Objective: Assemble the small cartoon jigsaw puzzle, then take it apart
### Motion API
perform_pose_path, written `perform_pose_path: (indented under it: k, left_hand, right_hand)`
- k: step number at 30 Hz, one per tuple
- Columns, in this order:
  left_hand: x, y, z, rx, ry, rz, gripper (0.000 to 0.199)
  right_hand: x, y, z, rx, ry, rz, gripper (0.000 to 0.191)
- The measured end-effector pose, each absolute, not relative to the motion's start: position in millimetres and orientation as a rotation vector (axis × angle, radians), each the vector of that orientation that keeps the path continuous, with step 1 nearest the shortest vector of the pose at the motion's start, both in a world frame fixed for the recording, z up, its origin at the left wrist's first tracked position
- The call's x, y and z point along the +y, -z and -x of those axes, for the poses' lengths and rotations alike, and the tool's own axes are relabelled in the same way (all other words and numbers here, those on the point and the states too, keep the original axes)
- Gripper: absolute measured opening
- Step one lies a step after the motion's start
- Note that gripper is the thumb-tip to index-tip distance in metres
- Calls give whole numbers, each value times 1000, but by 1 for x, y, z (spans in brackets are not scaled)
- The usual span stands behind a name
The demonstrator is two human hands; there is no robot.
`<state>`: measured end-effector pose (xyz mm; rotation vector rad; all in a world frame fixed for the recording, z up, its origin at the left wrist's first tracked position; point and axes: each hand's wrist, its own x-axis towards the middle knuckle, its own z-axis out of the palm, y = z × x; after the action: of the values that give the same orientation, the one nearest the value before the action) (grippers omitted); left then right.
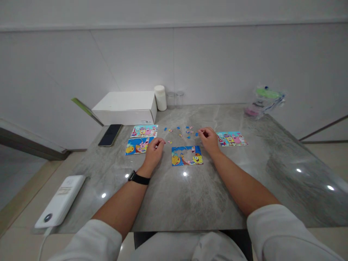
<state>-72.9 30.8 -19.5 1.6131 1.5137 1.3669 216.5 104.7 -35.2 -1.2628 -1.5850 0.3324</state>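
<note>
A jigsaw puzzle [175,160] with a cartoon picture lies between my hands, its border joined and a grey gap in the middle. Beyond it, several loose puzzle pieces [188,137] are scattered. My right hand [208,140] is closed in a pinch among them, its fingertips at a blue puzzle piece [197,134]; whether they grip it is unclear. My left hand [154,150] has curled fingers and rests over the right edge of a blue picture card [136,145]. What its fingertips hold, if anything, is hidden. A black watch [139,178] is on my left wrist.
Another picture card [144,131] lies behind the blue one, and a finished-looking picture [232,139] at right. A phone [110,135], power bank [61,201], white box [125,108], white canister [160,98], glasses [179,100] and plastic bag [265,101] stand around the grey table [187,203].
</note>
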Motion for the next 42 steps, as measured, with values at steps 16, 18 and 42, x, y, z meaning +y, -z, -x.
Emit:
perform_pose_path:
  k: [16,18,42]
  left_hand:
    - [30,20,73,1497,-1383,-1642,17]
    - [29,20,73,1512,-1377,-1651,16]
    - [28,22,69,1511,-1343,-1632,22]
  right_hand:
    - [103,35,-216,-1565,-334,1286,21]
    - [103,35,-216,-1561,-337,1282,22]
    - [126,25,-235,-1143,-513,1242,38]
